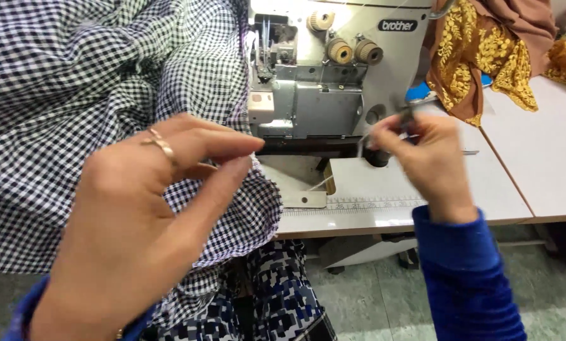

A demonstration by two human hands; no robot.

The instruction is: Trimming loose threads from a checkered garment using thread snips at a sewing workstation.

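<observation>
Left hand (144, 215) pinches the black-and-white checked cotton cloth's (75, 95) edge; right hand (425, 155) grips small dark metal snips (406, 117) just beside it.

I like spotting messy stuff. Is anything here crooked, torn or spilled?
Nothing looks torn or spilled. The checked cloth lies bunched and wrinkled beside the sewing machine, and the left hand pinches its edge. The right hand holds a small dark tool, too blurred to name. A brown and gold fabric is heaped on the table.

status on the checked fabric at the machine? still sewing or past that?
Looks past that: the checked fabric is off the needle of the sewing machine. In hand: left hand pinches its edge, right hand holds a small dark tool, blurred. What's left can't be told.
</observation>
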